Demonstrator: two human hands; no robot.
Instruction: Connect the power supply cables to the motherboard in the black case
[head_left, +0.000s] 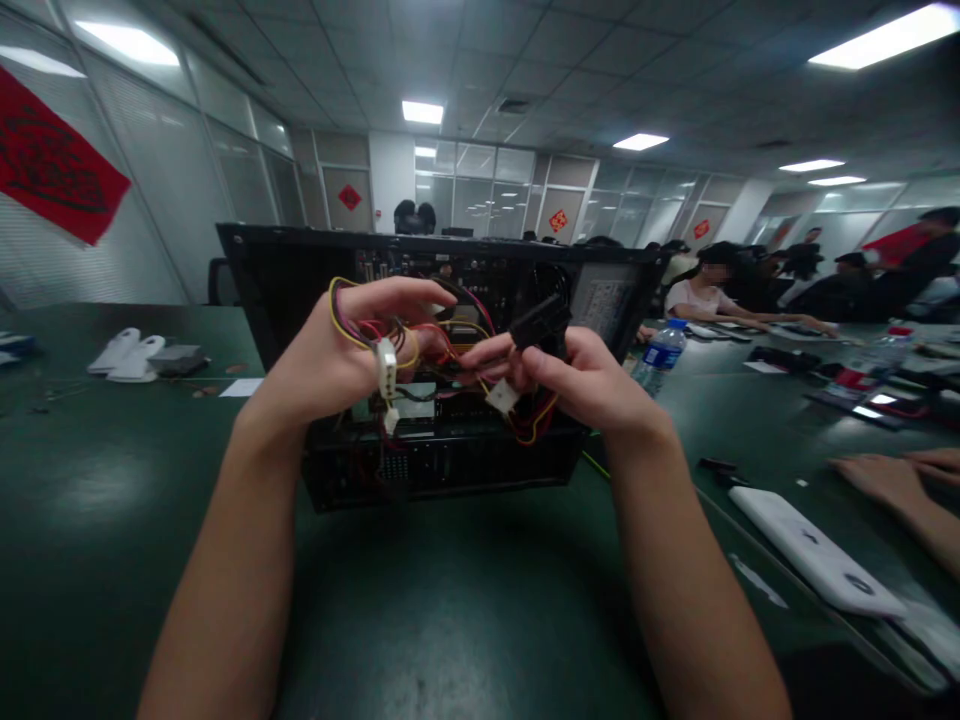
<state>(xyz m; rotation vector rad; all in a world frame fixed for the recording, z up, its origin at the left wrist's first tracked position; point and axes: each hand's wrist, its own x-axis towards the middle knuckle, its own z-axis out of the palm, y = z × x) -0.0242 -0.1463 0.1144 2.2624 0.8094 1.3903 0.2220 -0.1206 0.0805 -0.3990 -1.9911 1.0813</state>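
A black computer case point(442, 470) stands on the table with its inside facing me, the circuit board partly visible. My left hand point(352, 345) is in front of it, fingers curled around red, yellow and black power cables point(346, 318), one loop passing over the back of the hand. A white power connector point(386, 368) hangs beside that palm, with a smaller white plug point(391, 420) below. My right hand point(585, 375) pinches the cable bundle and a black connector point(541, 322) between thumb and fingers. Another white connector point(502, 397) dangles under it.
The dark green table point(435, 610) spreads all around. To the right are a water bottle point(664, 350), a long white device point(817, 550) and another person's hands point(885, 485). On the left lie white objects point(131, 355) and a grey box point(178, 360). People sit farther back.
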